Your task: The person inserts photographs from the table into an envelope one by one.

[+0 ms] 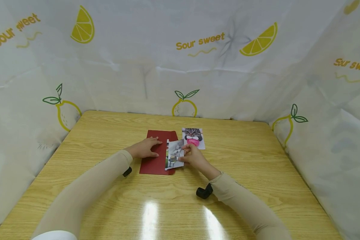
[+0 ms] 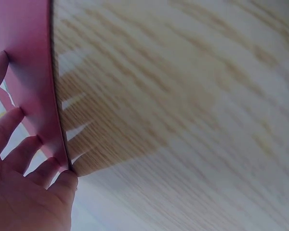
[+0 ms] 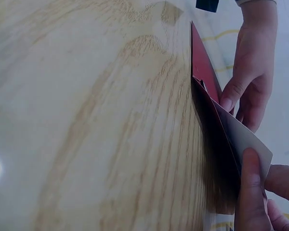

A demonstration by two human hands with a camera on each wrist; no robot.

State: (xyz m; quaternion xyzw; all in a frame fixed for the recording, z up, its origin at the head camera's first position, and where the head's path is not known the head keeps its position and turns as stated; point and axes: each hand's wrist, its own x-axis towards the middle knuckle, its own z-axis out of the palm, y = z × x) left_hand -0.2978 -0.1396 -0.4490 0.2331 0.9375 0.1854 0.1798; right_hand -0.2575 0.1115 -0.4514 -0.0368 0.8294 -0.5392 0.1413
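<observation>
A red envelope (image 1: 151, 166) lies flat on the table, and my left hand (image 1: 144, 147) rests on it with the fingers spread. In the left wrist view the fingertips of that hand touch the envelope (image 2: 31, 62). My right hand (image 1: 197, 159) pinches a greyish photo card (image 1: 174, 155) by its right side, over the envelope's right end. A narrow coloured strip (image 1: 167, 155) shows along the card's left edge; whether it is a second card I cannot tell. The right wrist view shows the card's (image 3: 238, 132) pale face tilted between thumb and fingers, close against the envelope.
A cat photo card (image 1: 193, 136) with a pink shape lies on the wooden table (image 1: 243, 143) just behind my right hand. Black devices (image 1: 204, 192) sit under both wrists. A white curtain (image 1: 132, 86) with lemon prints stands along the table's back and sides.
</observation>
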